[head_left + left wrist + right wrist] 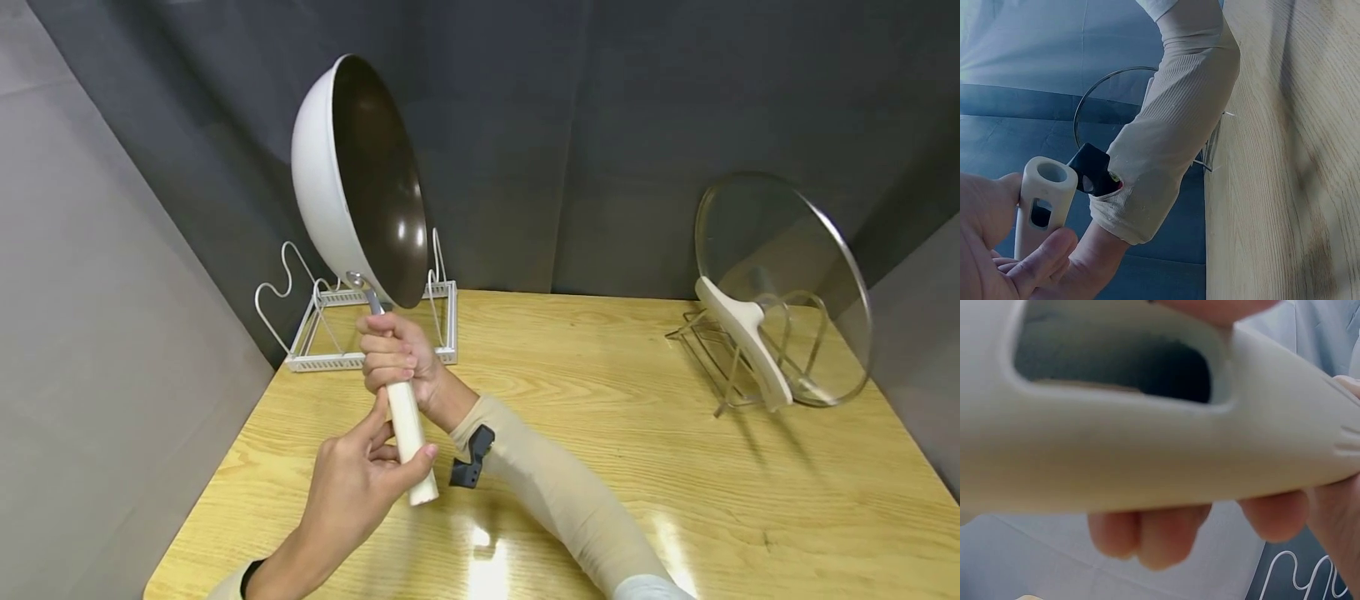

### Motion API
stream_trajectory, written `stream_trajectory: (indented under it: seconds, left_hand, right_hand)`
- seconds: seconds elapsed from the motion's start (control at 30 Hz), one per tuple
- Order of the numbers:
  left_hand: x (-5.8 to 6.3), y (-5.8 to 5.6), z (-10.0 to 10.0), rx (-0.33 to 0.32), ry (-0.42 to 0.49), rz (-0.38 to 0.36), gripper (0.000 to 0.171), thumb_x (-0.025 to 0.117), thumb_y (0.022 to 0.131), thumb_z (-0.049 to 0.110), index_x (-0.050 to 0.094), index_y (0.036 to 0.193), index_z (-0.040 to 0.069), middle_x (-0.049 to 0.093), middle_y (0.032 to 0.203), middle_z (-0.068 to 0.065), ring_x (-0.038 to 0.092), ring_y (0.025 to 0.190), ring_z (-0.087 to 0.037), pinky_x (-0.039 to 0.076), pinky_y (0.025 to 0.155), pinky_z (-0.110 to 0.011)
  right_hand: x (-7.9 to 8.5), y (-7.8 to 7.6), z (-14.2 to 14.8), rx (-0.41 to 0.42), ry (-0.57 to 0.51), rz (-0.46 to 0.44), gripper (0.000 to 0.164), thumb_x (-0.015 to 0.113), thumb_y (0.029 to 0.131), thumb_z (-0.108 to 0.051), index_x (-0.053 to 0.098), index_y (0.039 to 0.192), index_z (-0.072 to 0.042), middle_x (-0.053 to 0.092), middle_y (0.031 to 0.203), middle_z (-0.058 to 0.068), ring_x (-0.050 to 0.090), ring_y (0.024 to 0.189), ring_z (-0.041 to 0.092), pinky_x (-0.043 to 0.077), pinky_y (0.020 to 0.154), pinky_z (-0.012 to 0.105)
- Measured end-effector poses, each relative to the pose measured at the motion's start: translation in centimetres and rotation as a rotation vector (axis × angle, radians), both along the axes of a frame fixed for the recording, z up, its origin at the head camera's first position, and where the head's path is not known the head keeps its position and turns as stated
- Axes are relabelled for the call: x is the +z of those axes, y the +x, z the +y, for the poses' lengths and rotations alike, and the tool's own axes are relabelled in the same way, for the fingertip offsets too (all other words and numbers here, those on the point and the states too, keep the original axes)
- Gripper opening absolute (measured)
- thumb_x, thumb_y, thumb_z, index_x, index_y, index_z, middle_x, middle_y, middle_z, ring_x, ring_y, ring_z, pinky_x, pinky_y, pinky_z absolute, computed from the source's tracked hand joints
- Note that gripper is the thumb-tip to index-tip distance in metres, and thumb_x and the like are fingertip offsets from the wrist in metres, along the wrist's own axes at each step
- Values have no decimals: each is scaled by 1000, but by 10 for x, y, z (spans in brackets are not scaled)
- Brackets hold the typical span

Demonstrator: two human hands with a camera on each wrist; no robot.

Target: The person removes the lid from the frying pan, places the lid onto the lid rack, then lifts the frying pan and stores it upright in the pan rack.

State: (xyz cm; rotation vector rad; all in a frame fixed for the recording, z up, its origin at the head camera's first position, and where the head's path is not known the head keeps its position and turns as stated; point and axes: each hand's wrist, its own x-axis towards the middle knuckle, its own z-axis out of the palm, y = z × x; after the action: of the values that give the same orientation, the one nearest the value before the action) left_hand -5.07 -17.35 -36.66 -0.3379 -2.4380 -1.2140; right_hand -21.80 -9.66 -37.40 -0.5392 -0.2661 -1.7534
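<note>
A deep wok (318,167), white outside and dark brown inside, is held up in the air, tilted on its side with its opening facing right. My right hand (401,354) grips its cream handle (407,425) just below the metal neck. Lower down, my left hand (352,475) pinches the handle near its end, thumb on one side and fingers on the other. In the left wrist view, the handle end (1047,194) shows a round hole and a slot. The right wrist view shows the handle (1147,450) close up, with fingertips (1166,540) below it.
Behind the wok, a white wire rack (326,361) stands on the wooden table (570,375). At the right, a glass lid (795,242) with a cream grip leans upright in a metal wire stand (723,392). Dark cloth (600,150) hangs at the back.
</note>
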Motion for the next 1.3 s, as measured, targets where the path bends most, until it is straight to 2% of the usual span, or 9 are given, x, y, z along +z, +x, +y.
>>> stream_trajectory:
  seconds: [0.5,0.73,0.97,1.2,1.3]
  left_hand:
    - [-4,0,-1,8,-5,-19,69,86,80,9,57,141,-4,77,97,-18,76,67,-15,55,53,-16]
    - [-6,-2,0,8,-13,-27,69,86,80,9,57,141,-6,77,96,-20,76,66,-15,55,52,-16]
    - [-9,-4,0,6,-31,-19,56,85,81,10,64,132,0,78,94,-15,75,66,-13,54,51,-15]
    - [-11,-3,0,0,-19,-22,68,86,80,9,57,138,-9,77,94,-19,75,65,-15,54,51,-15]
    - [-12,-3,0,6,-24,-22,70,86,79,10,56,139,-10,77,94,-19,75,65,-15,54,51,-14]
  right_hand:
    - [-8,-1,-3,27,-30,-26,40,53,98,-8,27,70,-18,19,50,-12,23,36,3,28,35,16]
    - [-12,-2,-2,30,-37,-40,40,54,99,-8,27,71,-18,19,50,-12,23,36,3,29,35,17]
    - [-15,-3,-2,35,-40,-42,40,54,99,-8,27,71,-18,20,50,-12,23,36,3,30,35,17]
    - [-19,-3,-1,44,-33,-60,41,53,99,-8,27,70,-19,20,50,-12,22,36,3,28,35,16]
    - [-20,-3,-1,45,-33,-65,42,54,99,-8,25,70,-20,20,49,-12,23,36,4,26,34,16]
